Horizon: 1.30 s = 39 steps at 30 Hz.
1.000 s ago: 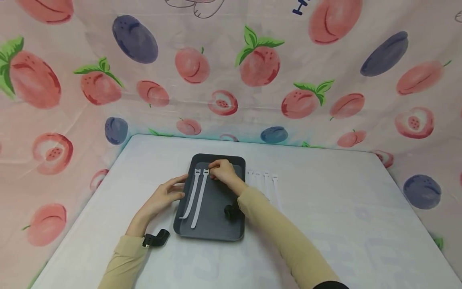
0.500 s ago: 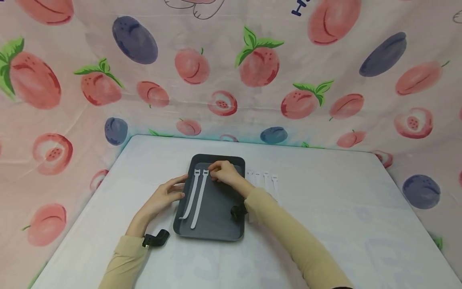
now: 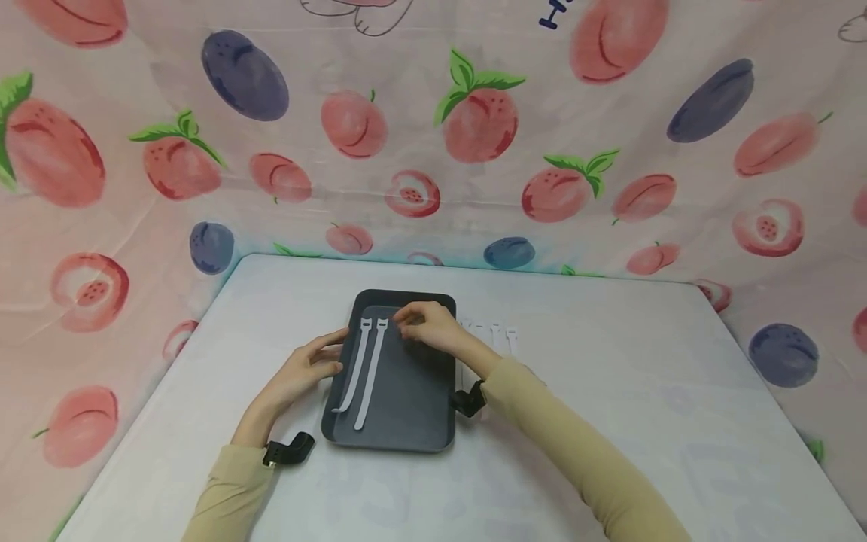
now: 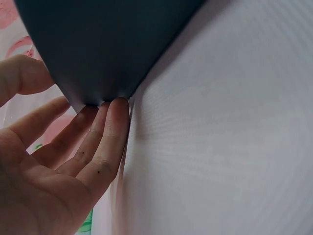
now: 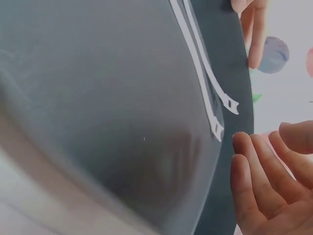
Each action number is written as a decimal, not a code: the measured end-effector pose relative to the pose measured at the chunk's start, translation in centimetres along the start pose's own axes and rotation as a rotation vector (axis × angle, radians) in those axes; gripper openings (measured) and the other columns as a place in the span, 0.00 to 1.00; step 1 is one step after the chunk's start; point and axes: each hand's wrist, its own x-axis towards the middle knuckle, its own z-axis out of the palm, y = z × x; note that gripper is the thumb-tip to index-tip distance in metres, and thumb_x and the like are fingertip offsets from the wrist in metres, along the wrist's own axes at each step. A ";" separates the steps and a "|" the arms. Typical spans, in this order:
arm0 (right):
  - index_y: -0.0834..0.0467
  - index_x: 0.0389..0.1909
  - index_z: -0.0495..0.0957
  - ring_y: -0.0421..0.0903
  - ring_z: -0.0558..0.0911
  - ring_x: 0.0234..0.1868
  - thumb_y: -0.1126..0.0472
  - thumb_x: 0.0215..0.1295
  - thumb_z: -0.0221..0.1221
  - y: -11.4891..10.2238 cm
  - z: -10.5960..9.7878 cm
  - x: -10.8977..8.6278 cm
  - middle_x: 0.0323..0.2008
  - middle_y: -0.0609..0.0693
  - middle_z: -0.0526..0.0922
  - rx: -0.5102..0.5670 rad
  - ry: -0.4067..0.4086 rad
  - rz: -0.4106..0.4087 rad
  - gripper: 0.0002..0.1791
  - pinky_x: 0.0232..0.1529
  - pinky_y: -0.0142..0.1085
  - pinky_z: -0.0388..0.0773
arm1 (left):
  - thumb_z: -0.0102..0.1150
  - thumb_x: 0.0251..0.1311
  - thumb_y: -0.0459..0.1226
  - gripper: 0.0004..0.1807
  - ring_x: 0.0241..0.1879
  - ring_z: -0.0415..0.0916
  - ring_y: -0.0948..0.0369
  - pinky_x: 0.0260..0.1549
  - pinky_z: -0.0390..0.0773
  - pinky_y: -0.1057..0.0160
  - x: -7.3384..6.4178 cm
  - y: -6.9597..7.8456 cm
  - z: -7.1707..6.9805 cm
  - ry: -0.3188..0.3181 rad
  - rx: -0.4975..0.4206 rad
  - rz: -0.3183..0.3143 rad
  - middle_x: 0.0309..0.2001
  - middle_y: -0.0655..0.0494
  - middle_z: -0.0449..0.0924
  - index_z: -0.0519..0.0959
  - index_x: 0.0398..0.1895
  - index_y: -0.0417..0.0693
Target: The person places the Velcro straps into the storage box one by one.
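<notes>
Two white cable straps (image 3: 371, 369) with slotted heads lie lengthwise along the left half of a dark grey tray (image 3: 420, 446); the left one bends at its tail. My left hand (image 3: 296, 380) touches the tray's left side, its fingertips against the outer wall in the left wrist view. Above the tray's far part hovers my right hand (image 3: 428, 325), just right of the strap heads. In the right wrist view, its fingers (image 5: 244, 171) are extended and hold nothing, close to the slotted strap heads (image 5: 217, 128).
Several more white straps (image 3: 497, 335) lie side by side on the white table (image 3: 609, 361) right of the tray, partly hidden by the right forearm. A fruit-printed cloth (image 3: 406, 113) hangs behind the table and along its sides. Each wrist wears a black camera (image 3: 290, 449).
The right hand has shifted slightly right, away from the strap heads, and its wrist has moved out past the tray's right edge. The left hand and both straps stay in place.
</notes>
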 end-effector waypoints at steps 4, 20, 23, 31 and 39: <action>0.64 0.54 0.77 0.50 0.85 0.44 0.66 0.65 0.57 0.0 -0.4 -0.7 0.47 0.60 0.83 -0.002 0.015 -0.035 0.17 0.45 0.35 0.81 | 0.55 0.63 0.33 0.34 0.66 0.66 0.42 0.62 0.66 0.42 -0.1 -0.1 0.0 0.001 0.009 -0.002 0.69 0.40 0.64 0.60 0.73 0.51; 0.60 0.52 0.79 0.51 0.84 0.45 0.65 0.65 0.58 0.1 -2.7 -3.7 0.49 0.61 0.83 -0.031 0.049 -0.095 0.15 0.46 0.37 0.80 | 0.56 0.64 0.35 0.34 0.65 0.67 0.41 0.63 0.62 0.37 -0.2 -0.1 -0.1 -0.007 0.022 -0.010 0.70 0.39 0.63 0.60 0.73 0.53; 0.60 0.52 0.78 0.53 0.84 0.45 0.65 0.66 0.57 0.2 -3.2 -4.2 0.49 0.61 0.83 -0.037 0.053 -0.109 0.15 0.45 0.37 0.80 | 0.56 0.63 0.35 0.34 0.65 0.67 0.42 0.63 0.63 0.39 -0.1 -0.1 -0.1 -0.002 0.021 -0.007 0.69 0.39 0.63 0.60 0.73 0.53; 0.59 0.53 0.78 0.57 0.82 0.47 0.66 0.67 0.56 1.0 -4.4 -5.7 0.51 0.61 0.82 -0.021 0.073 -0.108 0.15 0.47 0.43 0.80 | 0.56 0.63 0.35 0.34 0.65 0.67 0.42 0.62 0.64 0.41 -0.1 -0.2 -0.1 0.001 0.026 -0.005 0.69 0.39 0.64 0.61 0.73 0.53; 0.57 0.53 0.78 0.57 0.83 0.48 0.66 0.67 0.56 2.4 -5.5 -7.1 0.50 0.59 0.83 -0.018 0.146 -0.091 0.15 0.47 0.40 0.80 | 0.56 0.63 0.35 0.34 0.65 0.68 0.42 0.62 0.65 0.41 -0.1 -0.2 0.0 0.007 0.035 0.002 0.69 0.39 0.63 0.61 0.72 0.52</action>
